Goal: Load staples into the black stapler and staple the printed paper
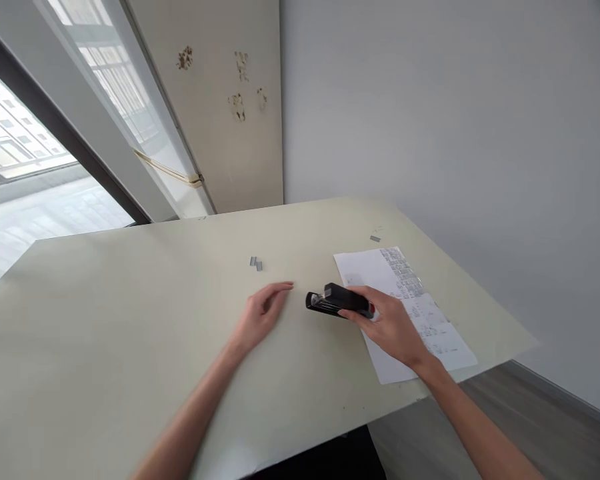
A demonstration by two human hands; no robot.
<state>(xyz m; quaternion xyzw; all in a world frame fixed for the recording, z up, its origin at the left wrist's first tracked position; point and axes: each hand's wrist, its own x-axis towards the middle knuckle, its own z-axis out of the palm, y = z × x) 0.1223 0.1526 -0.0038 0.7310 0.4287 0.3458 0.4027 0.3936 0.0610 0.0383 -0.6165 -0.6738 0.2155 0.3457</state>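
A black stapler (pixel 347 300) is held in my right hand (pixel 391 327), its jaws pointing left and parted at the front end. My thumb and fingers close around its rear part, where a bit of red shows. Beneath this hand and wrist lies a white sheet of paper (pixel 380 357) with printed text and a grey printed block along its right side. To the left of the stapler, my left hand (pixel 264 312) is at the table surface, fingers stretched out to the right, holding nothing. Beyond it are two small strips of staples (pixel 256 263) side by side.
Another staple strip (pixel 375 238) lies past the paper's far edge. The pale table (pixel 130 320) meets a grey wall (pixel 430 100) on the right. A beige panel (pixel 230 153) with brown patches stands behind, and a window (pixel 20 133) is at left.
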